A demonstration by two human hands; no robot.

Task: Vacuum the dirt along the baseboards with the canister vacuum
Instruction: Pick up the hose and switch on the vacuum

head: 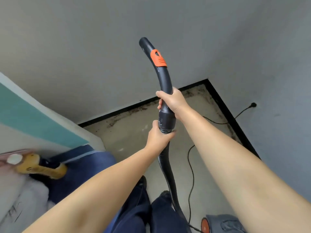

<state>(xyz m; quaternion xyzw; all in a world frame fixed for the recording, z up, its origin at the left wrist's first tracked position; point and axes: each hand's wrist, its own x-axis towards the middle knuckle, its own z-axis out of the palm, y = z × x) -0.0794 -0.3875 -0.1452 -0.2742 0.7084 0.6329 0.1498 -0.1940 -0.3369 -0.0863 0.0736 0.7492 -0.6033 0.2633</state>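
Setup step: right hand [173, 101] grips the handle [161, 69], left hand [159, 135] the hose [164, 158]; apparently no nozzle. Next, aim at dirt [193, 93], one o'clock.

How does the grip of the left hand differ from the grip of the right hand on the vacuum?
The right hand grips the rigid curved handle, while the left hand grips the ribbed hose just below the collar. The right hand sits higher and farther from the body; the left hand sits lower and nearer. The right hand shows its back to the camera; the left hand wraps from the left side. Both curl fully around the vacuum.
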